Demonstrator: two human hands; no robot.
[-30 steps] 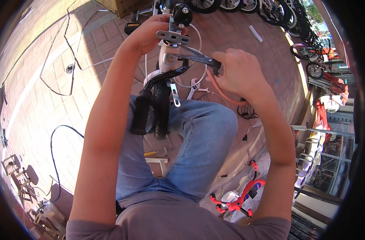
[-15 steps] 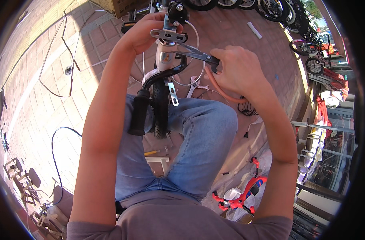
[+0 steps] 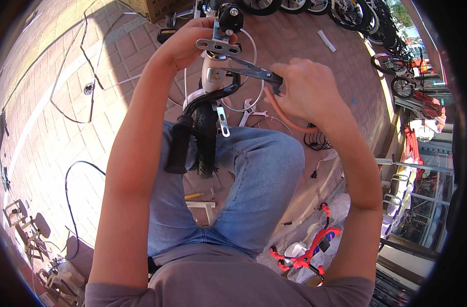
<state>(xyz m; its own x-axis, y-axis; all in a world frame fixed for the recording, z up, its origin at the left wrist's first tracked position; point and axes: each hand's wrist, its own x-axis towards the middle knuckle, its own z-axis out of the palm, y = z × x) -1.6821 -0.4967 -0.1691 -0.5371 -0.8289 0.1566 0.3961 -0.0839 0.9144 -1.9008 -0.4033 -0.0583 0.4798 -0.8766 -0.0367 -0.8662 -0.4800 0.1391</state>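
Note:
A small bicycle's front end stands before me: a pale head tube [image 3: 213, 74], a dark tyre [image 3: 206, 138] between my knees, and a black handlebar grip [image 3: 179, 146] hanging down. My left hand [image 3: 195, 41] is closed round the stem [image 3: 218, 31], its fingers partly hidden behind a slotted metal bracket [image 3: 218, 47]. Scissors [image 3: 261, 74] with dark blades and an orange handle are held in my right hand [image 3: 307, 89]. Their blades are parted, the tips pointing left beside the head tube, just below the bracket. A white cable [image 3: 255, 56] loops close to the blades.
Wrenches [image 3: 250, 110] lie on the brick paving beyond my right knee, with a black wire basket [image 3: 318, 139] farther right. A red frame-like part [image 3: 307, 256] rests on plastic wrap at lower right. Several bicycles [image 3: 351, 13] line the far right; a cardboard box [image 3: 154, 7] stands at the back.
The bicycle front, both hands and the scissors have shifted very slightly right and down in view. Both holds stay the same, and the blades are still parted.

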